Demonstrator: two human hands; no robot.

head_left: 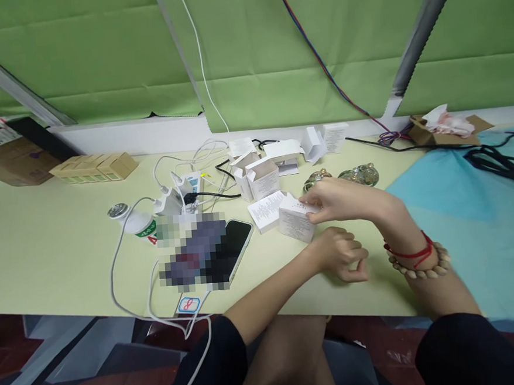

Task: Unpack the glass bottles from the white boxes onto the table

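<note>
My right hand reaches across from the right and pinches the edge of a small white printed carton between thumb and fingers. Another white carton lies flat just to its left. Below, my left hand rests near the table's front, curled into a loose fist with nothing visible in it. Behind the right hand are clear glass ornaments with gold-coloured tops, partly hidden by it. Several white cartons, some with open flaps, are heaped behind, including an upright one.
A power strip with plugs and tangled cables stands left of the cartons. A phone and a white bottle lie nearer. Brown boxes line the back left. Blue sheeting and an open cardboard box are on the right.
</note>
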